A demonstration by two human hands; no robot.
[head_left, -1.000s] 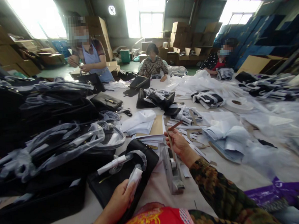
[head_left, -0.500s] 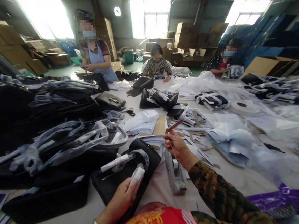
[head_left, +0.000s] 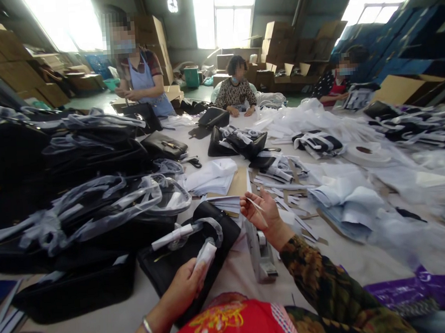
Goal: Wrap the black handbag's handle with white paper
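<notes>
As the left hand (head_left: 183,285) clamps the wrapped handle (head_left: 206,253), the right hand (head_left: 267,217), pinching the tape strip (head_left: 255,204), should hold it taut.

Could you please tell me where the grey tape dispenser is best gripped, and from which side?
Probably across its narrow middle, from above: the tape dispenser stands long and thin on the table, its flat sides facing left and right for the fingers. The right hand hovers over its far end, so come from the near end.
</notes>
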